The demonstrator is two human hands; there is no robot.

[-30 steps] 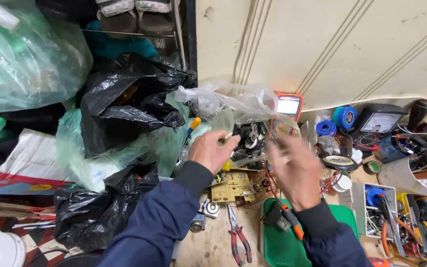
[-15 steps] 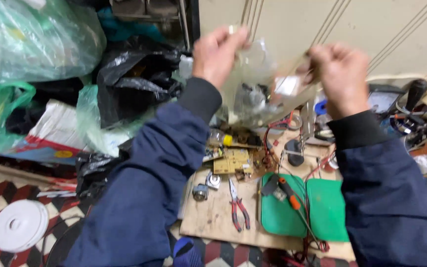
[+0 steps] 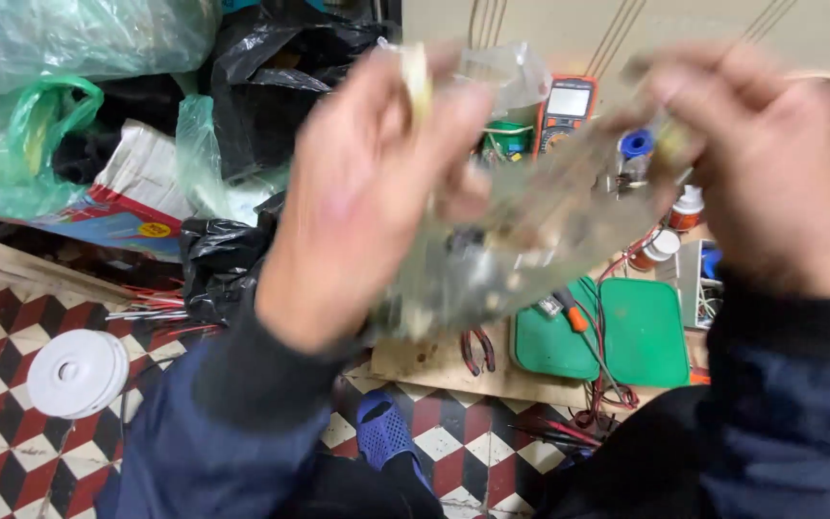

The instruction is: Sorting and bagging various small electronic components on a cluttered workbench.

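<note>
I have my left hand (image 3: 367, 192) and right hand (image 3: 761, 163) raised close to the camera, each pinching an upper edge of a clear plastic bag (image 3: 521, 240) that hangs stretched between them, small dark parts sagging at its bottom. Everything is blurred, so I judge the grip loosely. If either pinch slips, the parts could spill onto the wooden board (image 3: 434, 365) and checkered floor (image 3: 12, 356) below my hands, near the pliers (image 3: 477, 348) and green mat (image 3: 641, 332).
</note>
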